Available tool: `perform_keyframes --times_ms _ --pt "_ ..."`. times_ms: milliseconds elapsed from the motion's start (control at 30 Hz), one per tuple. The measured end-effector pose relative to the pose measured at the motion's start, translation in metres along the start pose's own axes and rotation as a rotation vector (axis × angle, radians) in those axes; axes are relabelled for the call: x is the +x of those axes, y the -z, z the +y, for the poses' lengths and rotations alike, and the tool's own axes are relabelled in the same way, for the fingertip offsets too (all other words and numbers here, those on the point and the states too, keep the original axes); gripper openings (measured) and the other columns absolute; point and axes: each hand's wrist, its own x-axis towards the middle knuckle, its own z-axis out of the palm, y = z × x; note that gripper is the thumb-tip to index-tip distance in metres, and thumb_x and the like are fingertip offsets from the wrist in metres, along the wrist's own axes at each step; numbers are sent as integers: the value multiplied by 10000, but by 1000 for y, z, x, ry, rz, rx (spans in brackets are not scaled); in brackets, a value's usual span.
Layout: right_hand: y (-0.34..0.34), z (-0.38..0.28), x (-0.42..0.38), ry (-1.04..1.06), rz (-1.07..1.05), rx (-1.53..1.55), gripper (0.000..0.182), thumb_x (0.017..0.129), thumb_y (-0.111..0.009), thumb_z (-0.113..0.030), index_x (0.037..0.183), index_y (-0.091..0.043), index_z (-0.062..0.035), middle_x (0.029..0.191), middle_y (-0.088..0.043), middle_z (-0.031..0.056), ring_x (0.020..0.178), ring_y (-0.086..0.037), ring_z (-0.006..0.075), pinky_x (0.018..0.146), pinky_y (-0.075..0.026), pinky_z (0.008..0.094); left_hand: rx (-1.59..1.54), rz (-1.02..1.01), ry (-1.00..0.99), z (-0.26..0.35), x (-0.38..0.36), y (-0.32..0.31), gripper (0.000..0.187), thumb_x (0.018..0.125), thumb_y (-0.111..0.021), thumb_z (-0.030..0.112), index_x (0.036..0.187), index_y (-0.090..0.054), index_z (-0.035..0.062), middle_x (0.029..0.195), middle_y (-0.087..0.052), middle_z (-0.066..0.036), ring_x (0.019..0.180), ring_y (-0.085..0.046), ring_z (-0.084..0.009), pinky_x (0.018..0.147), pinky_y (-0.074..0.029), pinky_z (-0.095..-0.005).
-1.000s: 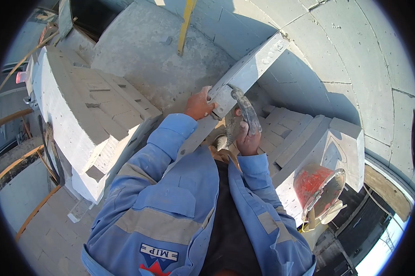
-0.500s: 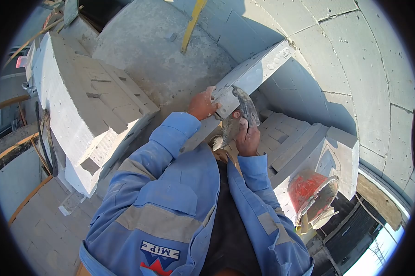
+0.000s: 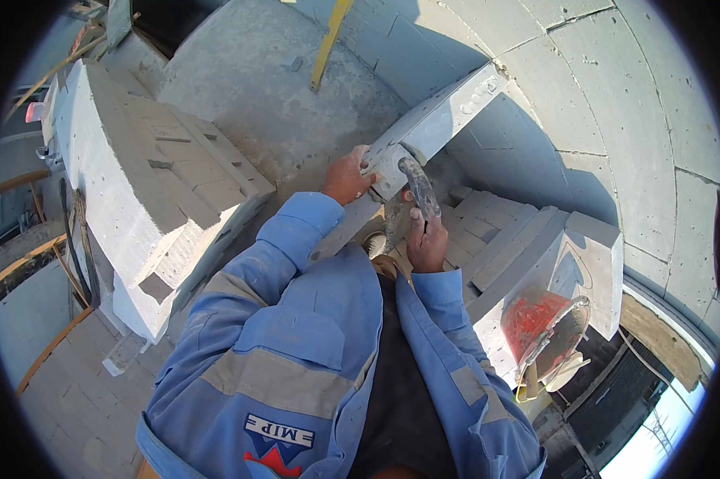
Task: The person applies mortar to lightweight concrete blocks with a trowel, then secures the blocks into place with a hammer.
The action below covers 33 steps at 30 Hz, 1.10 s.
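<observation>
A long white aerated-concrete block (image 3: 439, 120) leans diagonally from the middle of the view up toward the curved wall. My left hand (image 3: 349, 179) grips its lower left edge. My right hand (image 3: 426, 240) holds a mortar-caked trowel (image 3: 417, 188) by the handle, its grey blade pressed against the block's lower right face. Both arms wear blue work sleeves. The block's lowest end is hidden behind my left arm.
A wall of white blocks (image 3: 128, 184) runs along the left. Another stepped block stack (image 3: 551, 247) stands at the right with a red mortar bucket (image 3: 547, 327) hung at its near end. A curved block wall (image 3: 615, 104) closes the far side. A yellow level (image 3: 328, 40) leans at the top.
The trowel has shifted slightly up along the block's face with my right hand. My left hand keeps its grip on the block, which has tilted only a little.
</observation>
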Motion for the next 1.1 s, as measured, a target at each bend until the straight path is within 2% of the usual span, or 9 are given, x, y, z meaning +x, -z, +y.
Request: perform_keyframes --times_ms 67,133,367,533,700,800,900,1000,1100 --pt "-1 1 1 -2 -18 18 323 1013 -556 -359 1014 -570 -36 766 -662 266 713 -653 473 611 -503 534 -2 -6 12 0 2 0 738 813 -782 323 1444 -477 94 1189 -711 -146 1110 -669 -329 957 -501 -425" --pt "-11 6 6 -132 -183 -303 312 1013 -557 -356 1059 -587 -49 771 -665 263 726 -657 471 611 -504 527 -6 -14 25 0 0 -3 735 816 -781 323 1445 -477 94 1191 -711 -145 1111 -669 -327 956 -501 -425" --pt "-9 5 0 -98 -86 -101 308 1019 -550 -350 1007 -574 -43 745 -652 261 716 -644 483 597 -482 541 -16 11 5 -1 0 -1 731 819 -787 347 1435 -494 84 1205 -707 -153 1121 -668 -328 954 -503 -425" --pt "10 -9 -12 -77 -67 6 235 1001 -582 -254 993 -565 -20 808 -656 271 699 -640 473 600 -488 526 -57 -3 -15 -12 4 1 657 857 -752 367 1378 -528 34 1176 -706 -188 1075 -683 -347 937 -514 -431" --pt "0 4 -21 11 -85 -10 212 995 -585 -235 988 -576 -23 815 -655 267 722 -649 470 607 -493 521 -421 -6 67 -40 19 -11 692 969 -531 568 1385 -520 15 1317 -608 -240 1230 -576 -382 1032 -434 -441" --pt "-13 12 -17 -21 -154 -129 243 998 -585 -274 999 -593 -32 785 -656 257 732 -653 469 619 -497 522 -436 -27 112 -36 14 -9 738 979 -479 607 1378 -517 -13 1349 -575 -260 1271 -540 -387 1065 -401 -433" --pt "-17 11 -8 -60 -178 -168 284 1002 -581 -323 1004 -601 -40 765 -658 252 738 -654 467 629 -498 528 -453 -2 8 -37 12 -12 755 978 -484 609 1371 -518 -34 1331 -589 -265 1256 -554 -390 1057 -411 -432" --pt "-10 15 -19 -88 -141 -91 316 1007 -575 -353 1000 -598 -38 765 -658 257 736 -651 471 631 -492 531 -353 21 28 -26 2 -3 743 976 -499 600 1358 -532 -36 1313 -608 -258 1242 -570 -388 1051 -421 -429" --pt "1 20 -29 -148 -141 -2 331 1014 -570 -356 992 -595 -26 776 -658 261 738 -651 472 635 -489 516 -440 46 12 -17 -7 0 727 971 -528 585 1351 -544 -34 1296 -627 -247 1223 -594 -370 1036 -438 -421"
